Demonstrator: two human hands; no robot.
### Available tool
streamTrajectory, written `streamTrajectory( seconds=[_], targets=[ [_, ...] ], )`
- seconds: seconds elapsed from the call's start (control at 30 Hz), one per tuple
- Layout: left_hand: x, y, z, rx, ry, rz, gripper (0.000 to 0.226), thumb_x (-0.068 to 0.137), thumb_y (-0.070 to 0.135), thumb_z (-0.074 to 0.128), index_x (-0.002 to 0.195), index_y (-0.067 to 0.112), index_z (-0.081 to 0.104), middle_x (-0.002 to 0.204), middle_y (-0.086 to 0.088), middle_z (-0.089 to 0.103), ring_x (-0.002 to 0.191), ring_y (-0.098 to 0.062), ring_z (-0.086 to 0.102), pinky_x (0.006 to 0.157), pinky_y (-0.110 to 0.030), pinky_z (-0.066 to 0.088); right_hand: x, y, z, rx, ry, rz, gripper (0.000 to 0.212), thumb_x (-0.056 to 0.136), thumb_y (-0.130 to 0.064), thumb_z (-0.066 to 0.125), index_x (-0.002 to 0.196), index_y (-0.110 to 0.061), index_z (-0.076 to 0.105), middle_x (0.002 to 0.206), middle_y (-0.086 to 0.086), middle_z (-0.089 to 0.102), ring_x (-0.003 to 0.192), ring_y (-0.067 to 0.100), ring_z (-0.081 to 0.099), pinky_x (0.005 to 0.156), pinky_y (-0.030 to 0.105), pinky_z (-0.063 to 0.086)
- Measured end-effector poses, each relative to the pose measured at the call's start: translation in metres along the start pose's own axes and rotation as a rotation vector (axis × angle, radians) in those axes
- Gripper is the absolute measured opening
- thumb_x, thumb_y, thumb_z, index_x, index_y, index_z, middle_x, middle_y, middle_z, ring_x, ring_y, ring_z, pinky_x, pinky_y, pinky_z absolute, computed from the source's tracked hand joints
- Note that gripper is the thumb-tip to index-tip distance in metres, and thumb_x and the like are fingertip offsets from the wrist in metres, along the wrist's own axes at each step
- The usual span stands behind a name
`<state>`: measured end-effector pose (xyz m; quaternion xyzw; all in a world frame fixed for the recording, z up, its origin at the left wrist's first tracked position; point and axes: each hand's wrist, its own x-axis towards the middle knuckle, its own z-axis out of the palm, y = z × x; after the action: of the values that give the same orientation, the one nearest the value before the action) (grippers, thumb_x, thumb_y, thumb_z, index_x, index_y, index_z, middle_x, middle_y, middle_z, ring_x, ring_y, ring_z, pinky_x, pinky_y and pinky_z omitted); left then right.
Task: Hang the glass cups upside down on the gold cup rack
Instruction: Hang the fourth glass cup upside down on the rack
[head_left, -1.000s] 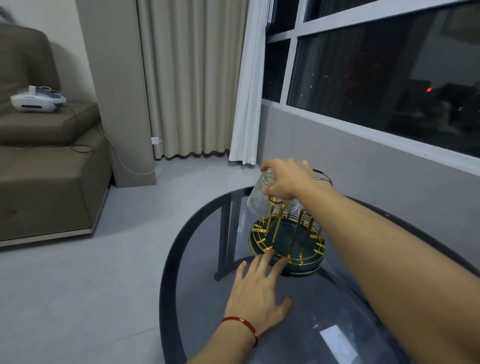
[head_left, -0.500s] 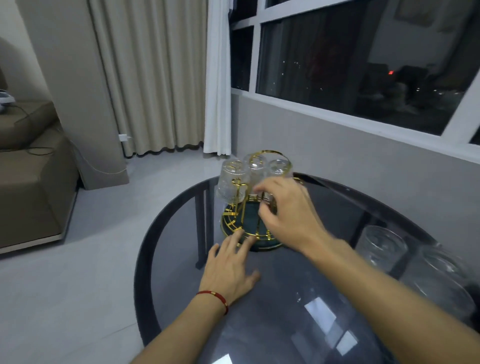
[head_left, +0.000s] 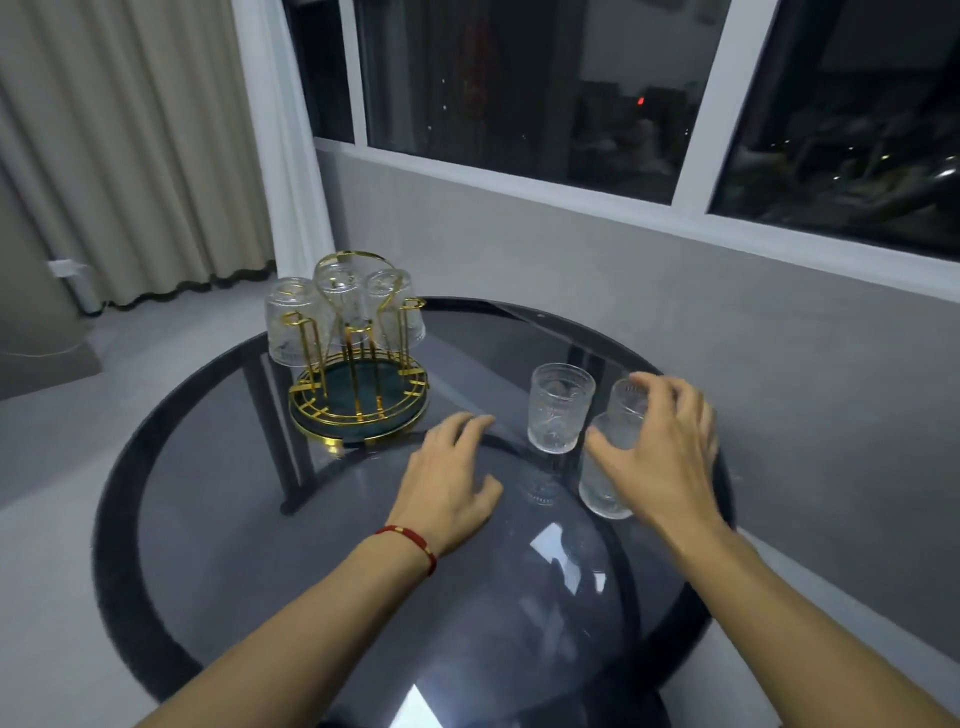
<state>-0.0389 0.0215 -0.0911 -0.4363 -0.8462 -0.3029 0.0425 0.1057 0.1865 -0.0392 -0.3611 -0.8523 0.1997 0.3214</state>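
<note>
I count three glass cups hung upside down on the gold cup rack (head_left: 358, 374), three upright on the tabletop (head_left: 218, 519). My right hand (head_left: 660, 457) curls round the nearest cup (head_left: 602, 483), grip seemingly not yet clenched; left hand (head_left: 447, 488) rests flat, released

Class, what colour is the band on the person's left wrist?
Red, with a small gold bead: the wristband, seen in the head view.
</note>
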Motion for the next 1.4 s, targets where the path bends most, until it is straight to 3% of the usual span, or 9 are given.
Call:
streamTrajectory(
  seconds=[0.2, 0.37, 0.57, 0.73, 0.87, 1.03, 1.2, 1.3, 1.4],
  targets=[
    [-0.006, 0.025, 0.013, -0.249, -0.111, 0.036, 0.064, 0.086, 0.025, 0.065, 0.146, 0.024, 0.043, 0.142, -0.001, 0.053, 0.127, -0.015, 0.049, 0.106, -0.028, 0.039, -0.007, 0.029, 0.004, 0.388, -0.086, 0.349, 0.096, 0.065, -0.055, 0.090, 0.141, -0.020, 0.042, 0.142, 0.005, 0.052, 0.124, 0.024, 0.057, 0.099, 0.040, 0.051],
    [-0.011, 0.027, 0.011, -0.339, -0.197, 0.044, 0.065, 0.086, 0.028, 0.069, 0.145, 0.033, 0.042, 0.135, 0.004, 0.057, 0.117, -0.008, 0.054, 0.099, -0.030, 0.050, -0.009, 0.034, 0.002, 0.354, -0.162, 0.341, 0.091, 0.062, -0.066, 0.087, 0.135, -0.026, 0.050, 0.134, -0.002, 0.060, 0.120, 0.021, 0.060, 0.101, 0.046, 0.053],
    [-0.010, 0.029, 0.008, -0.495, -0.266, -0.028, 0.100, 0.074, 0.052, 0.081, 0.154, 0.038, 0.022, 0.140, 0.011, 0.047, 0.121, -0.007, 0.052, 0.095, -0.022, 0.047, -0.022, 0.014, 0.014, 0.461, -0.341, 0.240, 0.078, 0.066, -0.065, 0.085, 0.128, -0.036, 0.049, 0.119, -0.016, 0.058, 0.108, 0.008, 0.060, 0.075, 0.024, 0.048],
    [-0.005, 0.020, -0.010, -0.347, 0.004, -0.135, 0.089, 0.056, 0.056, 0.083, 0.135, 0.030, 0.049, 0.125, 0.009, 0.066, 0.114, -0.012, 0.062, 0.097, -0.032, 0.053, -0.013, -0.011, 0.036, 0.746, -0.523, 0.215, 0.029, 0.098, -0.045, 0.066, 0.117, -0.025, 0.072, 0.119, 0.002, 0.076, 0.112, 0.020, 0.072, 0.090, 0.045, 0.063],
    [-0.003, -0.006, -0.033, -0.588, 0.146, -0.276, 0.077, 0.054, 0.052, 0.091, 0.118, 0.030, 0.056, 0.114, 0.012, 0.067, 0.103, 0.001, 0.063, 0.090, -0.023, 0.055, -0.006, -0.031, 0.053, 0.820, -0.569, 0.242, 0.032, 0.107, -0.036, 0.051, 0.119, -0.016, 0.072, 0.118, 0.011, 0.079, 0.106, 0.026, 0.076, 0.086, 0.038, 0.063],
    [0.000, -0.027, -0.047, -0.898, 0.228, -0.394, 0.082, 0.053, 0.049, 0.092, 0.123, 0.024, 0.057, 0.125, 0.005, 0.060, 0.121, -0.016, 0.059, 0.101, -0.050, 0.053, -0.009, -0.062, 0.075, 1.241, -0.889, 0.542, 0.040, 0.106, -0.040, 0.053, 0.133, -0.014, 0.067, 0.128, 0.024, 0.074, 0.111, 0.045, 0.070, 0.099, 0.058, 0.057],
    [0.000, -0.057, -0.059, -0.800, 0.134, -0.355, 0.077, 0.076, 0.062, 0.078, 0.139, 0.025, 0.056, 0.133, 0.005, 0.064, 0.121, -0.007, 0.060, 0.104, -0.031, 0.048, 0.009, -0.078, 0.087, 1.241, -0.651, 0.377, 0.040, 0.106, -0.029, 0.058, 0.139, -0.007, 0.059, 0.134, 0.020, 0.071, 0.118, 0.033, 0.073, 0.098, 0.048, 0.060],
    [0.000, -0.089, -0.055, -0.345, 0.181, -0.300, 0.047, 0.099, 0.052, 0.052, 0.135, 0.023, 0.060, 0.135, 0.001, 0.060, 0.129, -0.016, 0.052, 0.105, -0.034, 0.043, 0.028, -0.088, 0.085, 1.008, -0.362, 0.231, 0.053, 0.098, -0.034, 0.070, 0.145, -0.019, 0.051, 0.146, 0.007, 0.061, 0.125, 0.027, 0.067, 0.101, 0.049, 0.058],
    [-0.003, -0.110, -0.038, 0.033, 0.113, -0.237, 0.054, 0.097, 0.048, 0.052, 0.144, 0.021, 0.053, 0.149, -0.005, 0.048, 0.142, -0.021, 0.036, 0.117, -0.043, 0.034, 0.048, -0.103, 0.080, 0.788, -0.125, 0.098, 0.069, 0.089, -0.047, 0.075, 0.149, -0.030, 0.047, 0.154, -0.001, 0.053, 0.136, 0.022, 0.055, 0.110, 0.049, 0.049]
  ],
)
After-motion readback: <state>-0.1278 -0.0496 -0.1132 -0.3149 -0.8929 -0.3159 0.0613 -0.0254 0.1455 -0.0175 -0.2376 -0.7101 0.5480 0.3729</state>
